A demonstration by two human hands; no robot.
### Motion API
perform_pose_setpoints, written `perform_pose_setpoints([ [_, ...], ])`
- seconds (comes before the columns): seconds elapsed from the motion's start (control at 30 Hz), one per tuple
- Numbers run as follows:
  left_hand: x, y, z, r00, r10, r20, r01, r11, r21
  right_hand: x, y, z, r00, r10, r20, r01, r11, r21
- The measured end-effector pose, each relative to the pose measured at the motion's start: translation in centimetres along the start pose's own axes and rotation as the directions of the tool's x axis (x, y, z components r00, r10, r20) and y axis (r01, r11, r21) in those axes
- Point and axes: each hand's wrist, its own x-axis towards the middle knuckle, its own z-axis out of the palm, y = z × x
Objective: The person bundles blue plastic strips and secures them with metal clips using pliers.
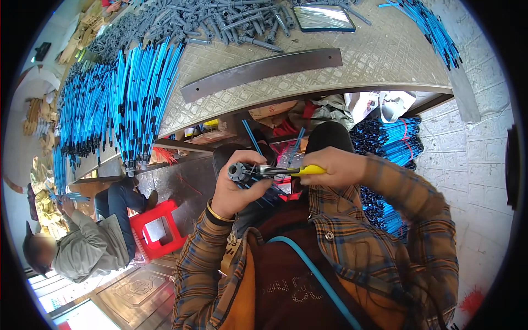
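Observation:
My left hand (237, 190) is closed round a grey plastic hub (236, 172) with a round hole in its end, held over my lap. Thin blue rods (252, 136) stick out beyond my fingers, seemingly joined to the hub. A pair of pliers (311, 170) with yellow handles is gripped in my right hand (340, 166). The metal jaws meet the side of the hub, next to my left thumb and fingers. What exactly the jaws bite on is too small to tell.
Ahead stands a patterned table (379, 60) with a metal bar (261, 71), a heap of grey plastic tubes (220, 22) and bundles of blue rods (137, 93). More bundles (393, 140) lie at right below the table. A co-worker (91, 247) sits at left near a red stool (158, 231).

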Motion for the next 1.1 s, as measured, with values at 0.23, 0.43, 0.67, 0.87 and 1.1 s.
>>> perform_pose_setpoints([
  [0.23,0.1,0.9,-0.4,0.995,-0.045,0.091,0.044,0.999,0.008,0.9,2.2,0.4,0.997,-0.063,-0.048,0.067,0.994,0.086],
  [0.43,0.4,0.8,-0.5,0.991,-0.095,0.097,0.099,0.995,-0.034,-0.5,-1.1,-2.5,0.999,-0.004,0.046,0.002,0.999,0.039],
  [0.67,0.3,0.6,-0.8,0.98,-0.023,0.198,0.007,0.997,0.081,-1.1,-3.3,-3.6,0.993,0.082,0.084,-0.075,0.993,-0.094],
  [0.87,0.5,0.7,-0.4,0.983,-0.034,0.179,0.019,0.996,0.086,-1.4,-4.3,-4.2,0.997,0.046,0.063,-0.03,0.972,-0.232],
  [1.1,0.9,0.8,0.2,0.981,-0.052,0.186,0.038,0.996,0.077,-2.3,-6.0,-5.3,0.984,0.155,0.085,-0.129,0.96,-0.248],
])
